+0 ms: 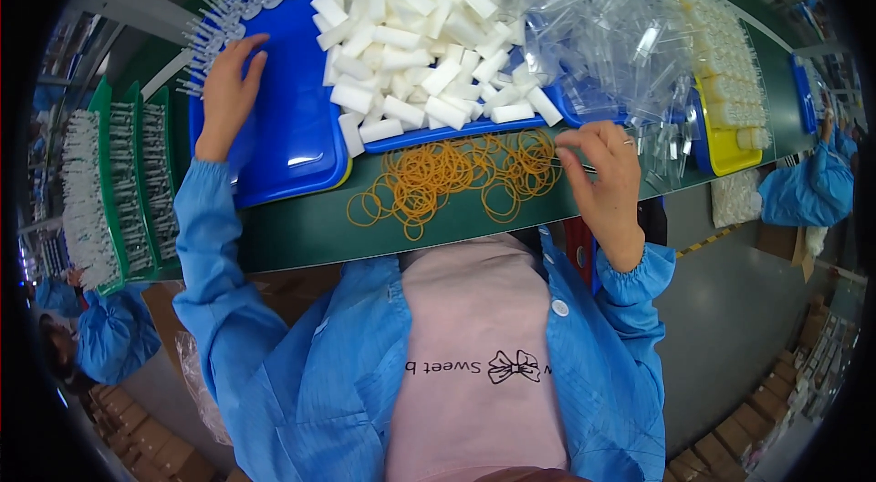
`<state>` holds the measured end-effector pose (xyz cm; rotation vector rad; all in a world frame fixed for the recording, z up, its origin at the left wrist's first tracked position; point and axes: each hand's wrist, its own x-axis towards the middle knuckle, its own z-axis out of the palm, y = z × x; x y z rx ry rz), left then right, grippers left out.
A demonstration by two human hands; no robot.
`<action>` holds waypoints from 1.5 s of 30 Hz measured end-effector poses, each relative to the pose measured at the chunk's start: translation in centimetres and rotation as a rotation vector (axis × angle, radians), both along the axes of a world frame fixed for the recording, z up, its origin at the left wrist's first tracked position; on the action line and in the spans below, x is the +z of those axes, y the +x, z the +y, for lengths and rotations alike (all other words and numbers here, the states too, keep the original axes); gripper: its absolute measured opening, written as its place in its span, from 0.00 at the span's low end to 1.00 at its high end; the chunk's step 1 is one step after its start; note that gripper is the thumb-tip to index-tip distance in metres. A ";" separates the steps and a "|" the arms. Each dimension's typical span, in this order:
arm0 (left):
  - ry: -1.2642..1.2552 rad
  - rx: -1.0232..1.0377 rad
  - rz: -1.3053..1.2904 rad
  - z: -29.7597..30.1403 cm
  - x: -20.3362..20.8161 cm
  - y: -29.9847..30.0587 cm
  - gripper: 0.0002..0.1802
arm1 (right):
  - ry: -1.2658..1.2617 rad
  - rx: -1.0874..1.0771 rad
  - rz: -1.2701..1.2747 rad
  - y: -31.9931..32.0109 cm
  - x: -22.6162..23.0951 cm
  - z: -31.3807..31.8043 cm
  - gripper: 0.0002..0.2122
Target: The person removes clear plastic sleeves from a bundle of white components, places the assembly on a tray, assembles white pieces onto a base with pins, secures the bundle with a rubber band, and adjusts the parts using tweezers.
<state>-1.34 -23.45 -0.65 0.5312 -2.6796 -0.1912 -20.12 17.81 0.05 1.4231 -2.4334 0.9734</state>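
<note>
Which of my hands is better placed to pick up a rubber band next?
Probably your right hand: it is right at the edge of the orange rubber bands. Your left hand is farther off, at the left side of the leftmost blue tray.

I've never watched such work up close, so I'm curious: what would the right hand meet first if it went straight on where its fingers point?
Most likely the orange rubber bands, just left of the right hand; whether they already touch is unclear.
</note>
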 end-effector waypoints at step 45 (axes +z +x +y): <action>1.453 -0.406 0.437 20.1 5.5 4.0 0.15 | -0.596 0.247 -1.100 4.2 3.1 -1.8 0.12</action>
